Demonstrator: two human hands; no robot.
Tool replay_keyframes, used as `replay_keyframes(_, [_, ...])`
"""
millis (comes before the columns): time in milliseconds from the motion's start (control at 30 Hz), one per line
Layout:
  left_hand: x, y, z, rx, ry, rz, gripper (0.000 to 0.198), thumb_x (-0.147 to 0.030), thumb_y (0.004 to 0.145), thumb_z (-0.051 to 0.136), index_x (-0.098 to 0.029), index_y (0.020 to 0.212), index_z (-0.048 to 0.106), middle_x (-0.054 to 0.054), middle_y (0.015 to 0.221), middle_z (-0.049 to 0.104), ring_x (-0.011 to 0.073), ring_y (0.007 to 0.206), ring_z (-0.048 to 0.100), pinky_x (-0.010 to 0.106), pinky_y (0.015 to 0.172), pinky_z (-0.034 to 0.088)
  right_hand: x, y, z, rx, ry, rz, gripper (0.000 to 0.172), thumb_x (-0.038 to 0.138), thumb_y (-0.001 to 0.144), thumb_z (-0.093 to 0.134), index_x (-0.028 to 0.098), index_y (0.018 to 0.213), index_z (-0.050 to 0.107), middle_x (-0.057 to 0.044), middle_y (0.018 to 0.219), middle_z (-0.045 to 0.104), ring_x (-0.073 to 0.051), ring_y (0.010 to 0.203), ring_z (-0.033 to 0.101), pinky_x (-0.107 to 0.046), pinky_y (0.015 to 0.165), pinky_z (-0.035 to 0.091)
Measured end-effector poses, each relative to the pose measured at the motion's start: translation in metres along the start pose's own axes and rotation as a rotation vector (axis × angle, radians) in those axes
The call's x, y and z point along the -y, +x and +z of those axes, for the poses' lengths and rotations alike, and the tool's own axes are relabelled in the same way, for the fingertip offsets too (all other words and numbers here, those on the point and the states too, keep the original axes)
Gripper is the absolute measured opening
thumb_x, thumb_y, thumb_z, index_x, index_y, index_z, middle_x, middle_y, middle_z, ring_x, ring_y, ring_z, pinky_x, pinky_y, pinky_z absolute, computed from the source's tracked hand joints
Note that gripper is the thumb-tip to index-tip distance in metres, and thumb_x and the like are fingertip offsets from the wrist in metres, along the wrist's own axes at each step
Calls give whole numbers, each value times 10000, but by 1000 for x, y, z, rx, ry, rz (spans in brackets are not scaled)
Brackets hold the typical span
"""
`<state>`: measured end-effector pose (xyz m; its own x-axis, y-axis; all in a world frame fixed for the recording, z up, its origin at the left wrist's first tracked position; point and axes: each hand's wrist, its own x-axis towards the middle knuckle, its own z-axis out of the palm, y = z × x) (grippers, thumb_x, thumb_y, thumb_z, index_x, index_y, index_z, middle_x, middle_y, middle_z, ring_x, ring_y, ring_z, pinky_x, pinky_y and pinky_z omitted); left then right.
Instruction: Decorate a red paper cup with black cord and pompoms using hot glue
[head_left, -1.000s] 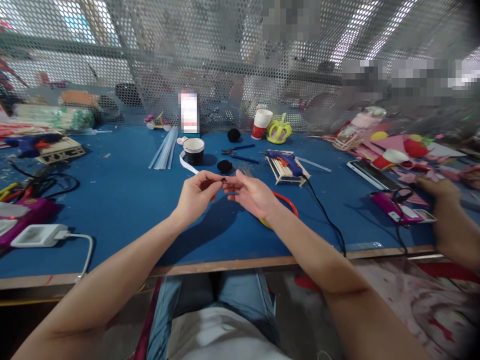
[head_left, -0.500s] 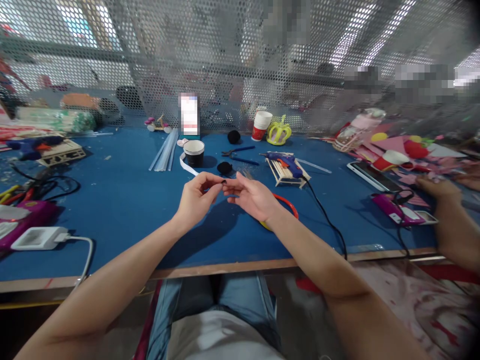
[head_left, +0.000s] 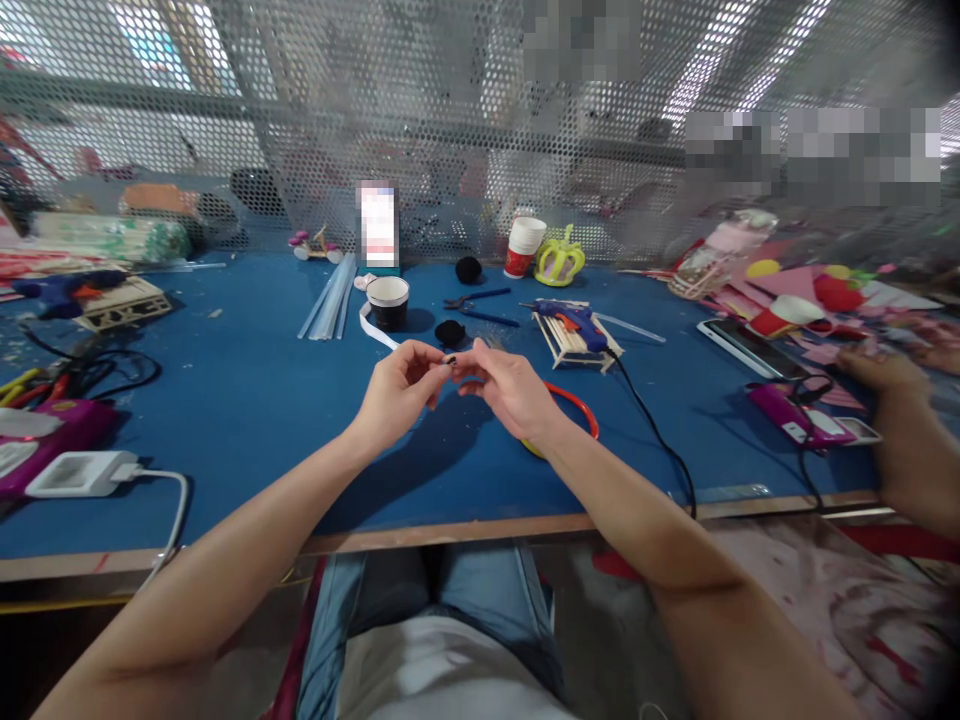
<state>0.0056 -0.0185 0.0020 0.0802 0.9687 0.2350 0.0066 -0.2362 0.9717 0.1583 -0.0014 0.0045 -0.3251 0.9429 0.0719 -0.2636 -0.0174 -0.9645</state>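
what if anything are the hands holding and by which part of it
The left hand pinches a small dark piece in its fingers, the right hand close beside; which part is gripped is too small to tell.

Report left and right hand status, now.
Left hand: closed, pinching a small dark piece.
Right hand: partly curled at that piece; whether it grips cannot be told.

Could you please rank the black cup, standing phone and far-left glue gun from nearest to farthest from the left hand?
1. Black cup, just beyond the left hand.
2. Standing phone, behind the cup.
3. Glue gun, far left.
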Motion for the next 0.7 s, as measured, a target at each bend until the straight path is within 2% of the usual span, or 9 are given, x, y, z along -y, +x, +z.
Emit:
replay_keyframes(100, [-3,0,-2,72,16,-71,193,-317,771,612,-157,717,519,-37,542,517,43,404,384,193,399,288,0,0,0,-15,-30,-24,351,511,797,580,196,775,735,-38,739,623,-132,756,548,-267,631,420])
replay_keyframes(300, [-7,2,-6,48,-11,-72,196,-314,748,639,-147,705,549,-25,590,518,37,458,329,192,422,230,1,-1,1,-16,-51,-29,366,535,794,570,208,797,734,-32,731,600,-129,735,528,-270,620,403])
replay_keyframes(533, [-6,3,-10,113,-77,-65,212,-359,794,596,-152,754,596,-10,668,533,46,499,336,202,462,250,5,-3,1,39,-59,-54,387,556,807,541,220,881,717,-17,745,560,-116,714,513,-261,611,390])
replay_keyframes(700, [-4,4,-9,78,-64,-69,201,-352,766,633,-153,742,614,-18,625,521,54,506,376,200,472,287,5,-4,0,44,-92,-53,436,592,805,512,216,905,708,-16,744,551,-115,690,499,-266,606,385])
